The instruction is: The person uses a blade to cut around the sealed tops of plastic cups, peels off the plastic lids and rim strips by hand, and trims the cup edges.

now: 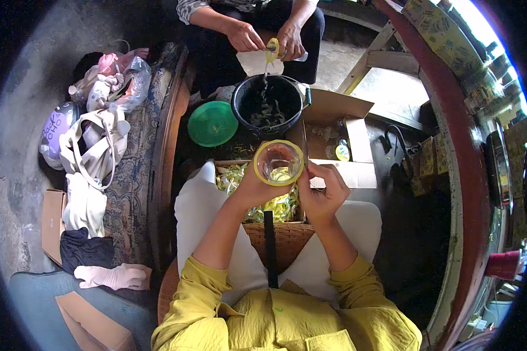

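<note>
My left hand (255, 186) is wrapped around a clear plastic cup (280, 175) with a yellow rim, its mouth turned up toward me. Close against the cup's right side, my right hand (325, 193) is closed on a thin-bladed knife (305, 149), blade pointing up and away. Most of its handle is hidden by my fingers. Below both hands, a carton (301, 217) between my knees holds a heap of yellow and clear plastic strips (278, 209).
Opposite me, a person's hands (246, 38) hold a yellow-rimmed piece (272, 50) over a black bucket (237, 111) containing scraps. A green lid (212, 124) lies left of it. An open cardboard box (357, 137) with cups stands right. A bench (137, 169) carries bags and cloths.
</note>
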The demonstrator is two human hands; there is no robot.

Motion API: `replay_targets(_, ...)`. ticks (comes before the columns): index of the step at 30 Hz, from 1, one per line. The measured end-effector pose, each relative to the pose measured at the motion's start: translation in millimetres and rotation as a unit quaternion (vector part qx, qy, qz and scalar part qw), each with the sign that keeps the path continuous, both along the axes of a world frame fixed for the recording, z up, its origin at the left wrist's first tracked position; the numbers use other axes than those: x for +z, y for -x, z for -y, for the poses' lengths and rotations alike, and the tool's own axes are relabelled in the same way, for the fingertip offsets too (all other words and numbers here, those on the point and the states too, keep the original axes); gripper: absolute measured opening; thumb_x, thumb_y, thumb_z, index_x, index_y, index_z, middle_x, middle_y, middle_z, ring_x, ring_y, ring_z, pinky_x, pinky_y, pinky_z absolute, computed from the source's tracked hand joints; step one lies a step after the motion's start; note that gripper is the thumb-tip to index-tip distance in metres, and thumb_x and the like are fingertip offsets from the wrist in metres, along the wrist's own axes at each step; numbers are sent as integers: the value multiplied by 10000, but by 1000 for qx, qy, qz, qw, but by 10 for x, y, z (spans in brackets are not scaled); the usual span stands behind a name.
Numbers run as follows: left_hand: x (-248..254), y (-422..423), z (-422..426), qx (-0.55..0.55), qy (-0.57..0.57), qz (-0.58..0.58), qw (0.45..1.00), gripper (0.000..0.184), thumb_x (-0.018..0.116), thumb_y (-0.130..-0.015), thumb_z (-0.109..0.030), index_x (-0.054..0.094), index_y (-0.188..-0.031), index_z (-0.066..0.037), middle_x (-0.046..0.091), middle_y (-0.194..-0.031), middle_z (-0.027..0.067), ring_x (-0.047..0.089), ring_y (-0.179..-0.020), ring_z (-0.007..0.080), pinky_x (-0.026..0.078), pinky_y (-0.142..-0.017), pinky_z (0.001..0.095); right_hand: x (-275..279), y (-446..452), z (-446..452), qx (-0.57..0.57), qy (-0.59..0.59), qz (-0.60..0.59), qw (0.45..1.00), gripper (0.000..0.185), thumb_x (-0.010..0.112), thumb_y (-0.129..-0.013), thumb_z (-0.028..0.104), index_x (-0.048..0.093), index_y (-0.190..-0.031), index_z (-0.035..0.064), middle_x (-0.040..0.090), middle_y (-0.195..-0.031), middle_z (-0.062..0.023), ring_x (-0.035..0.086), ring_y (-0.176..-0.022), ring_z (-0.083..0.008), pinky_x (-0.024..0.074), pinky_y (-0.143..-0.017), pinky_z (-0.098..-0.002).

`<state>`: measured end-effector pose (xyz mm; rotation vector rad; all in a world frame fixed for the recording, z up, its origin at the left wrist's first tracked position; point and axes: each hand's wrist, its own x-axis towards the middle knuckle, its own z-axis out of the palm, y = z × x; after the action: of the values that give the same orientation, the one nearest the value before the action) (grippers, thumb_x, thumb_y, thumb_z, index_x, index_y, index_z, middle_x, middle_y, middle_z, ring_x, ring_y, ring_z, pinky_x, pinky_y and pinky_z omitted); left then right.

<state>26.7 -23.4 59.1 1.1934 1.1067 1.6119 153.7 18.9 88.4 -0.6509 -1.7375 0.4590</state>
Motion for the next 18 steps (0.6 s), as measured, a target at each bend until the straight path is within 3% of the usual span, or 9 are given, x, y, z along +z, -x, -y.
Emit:
replay_targets(12, 46, -17, 53, -30, -10, -36, 999, 562, 696, -571, -7, 444, -1070, -69, 491, -1010, 28, 481, -970, 127, 406, -869, 294, -29, -59, -73, 45, 67, -20, 997, 154, 661, -657, -49, 601, -797, -28, 612, -691, -119, 605, -596, -153, 477, -541, -236)
replay_targets(18, 115, -33, 64, -39, -32, 103, 993, 551, 668, -590, 22, 425, -1073, -81, 482, -1014, 33, 473, -983, 141, 422, -862, 311, -42, -46, -45, 37, 97, -57, 993, 145, 653, -659, -56, 599, -789, -22, 610, -686, -111, 598, -584, -143, 471, -535, -233)
